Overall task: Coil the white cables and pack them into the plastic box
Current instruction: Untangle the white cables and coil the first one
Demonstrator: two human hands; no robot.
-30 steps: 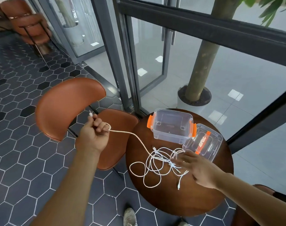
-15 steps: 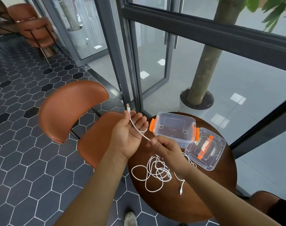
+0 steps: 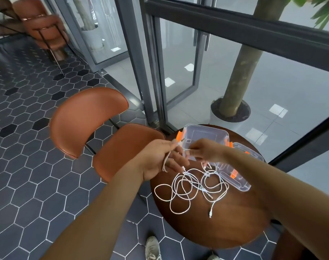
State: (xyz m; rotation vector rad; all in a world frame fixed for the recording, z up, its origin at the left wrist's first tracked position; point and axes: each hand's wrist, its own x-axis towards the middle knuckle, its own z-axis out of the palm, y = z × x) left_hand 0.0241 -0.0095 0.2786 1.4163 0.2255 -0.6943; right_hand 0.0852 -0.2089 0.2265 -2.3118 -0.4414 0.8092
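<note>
A tangle of white cables (image 3: pixel 191 186) lies on the round wooden table (image 3: pixel 225 222). My left hand (image 3: pixel 160 158) holds one white cable, with a short loop hanging below the palm and the plug end sticking up past the fingers. My right hand (image 3: pixel 205 150) pinches the same cable just right of the left hand, and the cable runs down from it into the tangle. The clear plastic box (image 3: pixel 203 135) with orange clips stands open behind both hands. Its clear lid (image 3: pixel 238 177) lies to the right, partly hidden by my right forearm.
A brown leather chair (image 3: pixel 88 119) stands left of the table, its seat touching the table's edge. A glass wall with dark frames (image 3: pixel 152 87) and a potted tree (image 3: pixel 233 109) are behind. My shoes (image 3: pixel 152 248) show on the hexagon tiles below.
Both hands have come together in front of the box, and a first short loop of cable now hangs from my left hand. The tangle has shifted slightly.
</note>
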